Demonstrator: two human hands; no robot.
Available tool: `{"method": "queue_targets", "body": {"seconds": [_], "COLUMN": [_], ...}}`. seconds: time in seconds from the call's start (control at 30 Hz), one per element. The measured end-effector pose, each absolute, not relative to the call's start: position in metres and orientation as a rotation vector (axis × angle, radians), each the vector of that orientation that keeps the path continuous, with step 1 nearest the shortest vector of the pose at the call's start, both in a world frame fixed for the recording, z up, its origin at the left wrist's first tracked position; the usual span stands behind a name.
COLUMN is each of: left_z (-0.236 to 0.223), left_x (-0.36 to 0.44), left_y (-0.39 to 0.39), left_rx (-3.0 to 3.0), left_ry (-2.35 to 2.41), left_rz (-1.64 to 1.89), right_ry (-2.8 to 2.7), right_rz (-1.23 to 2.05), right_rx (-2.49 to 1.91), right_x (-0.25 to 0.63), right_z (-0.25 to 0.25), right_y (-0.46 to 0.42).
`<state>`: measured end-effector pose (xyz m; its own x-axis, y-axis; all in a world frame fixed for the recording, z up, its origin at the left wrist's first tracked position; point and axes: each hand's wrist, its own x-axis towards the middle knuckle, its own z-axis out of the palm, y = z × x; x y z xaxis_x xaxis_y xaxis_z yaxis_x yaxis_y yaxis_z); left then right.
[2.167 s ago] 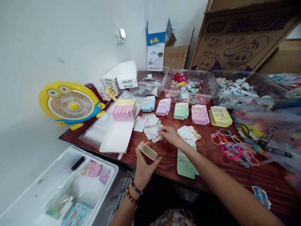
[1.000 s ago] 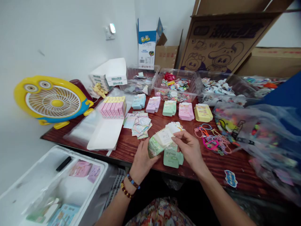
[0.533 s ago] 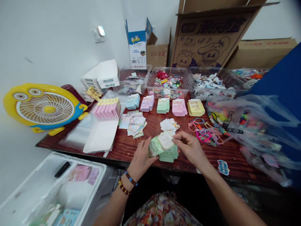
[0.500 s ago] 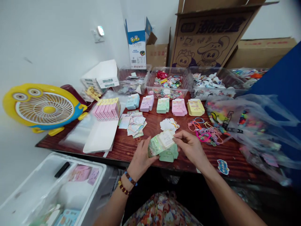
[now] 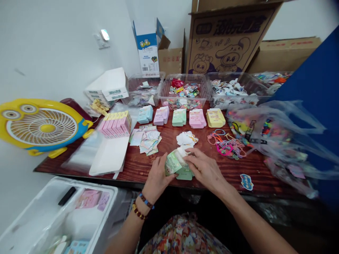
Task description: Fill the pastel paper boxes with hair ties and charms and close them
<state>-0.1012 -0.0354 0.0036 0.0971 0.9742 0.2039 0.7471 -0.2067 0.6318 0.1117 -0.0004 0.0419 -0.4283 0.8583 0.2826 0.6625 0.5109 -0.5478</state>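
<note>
My left hand (image 5: 156,175) grips a small green carton (image 5: 172,163) at the table's near edge, thumb and fingers wrapped round it. My right hand (image 5: 203,168) rests over the carton's open end, fingers curled on a white card (image 5: 182,151) there. Under the carton lies a flat green carton blank (image 5: 185,174). Just beyond sits a small pile of white die-cut cards (image 5: 186,138). A loose heap of pastel cards (image 5: 147,139) lies to the left.
The wooden table (image 5: 148,165) carries stacks of flat pastel boxes (image 5: 196,118), a row of pink boxes (image 5: 114,124), coloured loops (image 5: 226,144), clear bins of stickers (image 5: 184,92), plastic bags (image 5: 280,137) and a yellow fan (image 5: 39,127). A white foam bin (image 5: 39,215) stands at lower left.
My right hand picked a card from the table and brought it to the green carton in my left hand; it now covers the carton's open end. The view drifted right.
</note>
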Motion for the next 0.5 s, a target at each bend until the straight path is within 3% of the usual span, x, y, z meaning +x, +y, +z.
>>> {"method": "queue_targets", "body": {"seconds": [0.33, 0.5], "left_z": [-0.006, -0.006], "left_x": [-0.099, -0.091], "left_y": [-0.023, -0.021], "left_rx": [2.082, 2.101], "left_ry": [1.620, 1.596], "left_rz": [0.926, 0.964], "right_ry": [-1.879, -1.914], "right_rz": [0.742, 0.404], "right_rx": [-1.176, -1.822], "right_x": [0.158, 0.229], "right_z": [0.034, 0.016], "right_y": [0.015, 0.033]}}
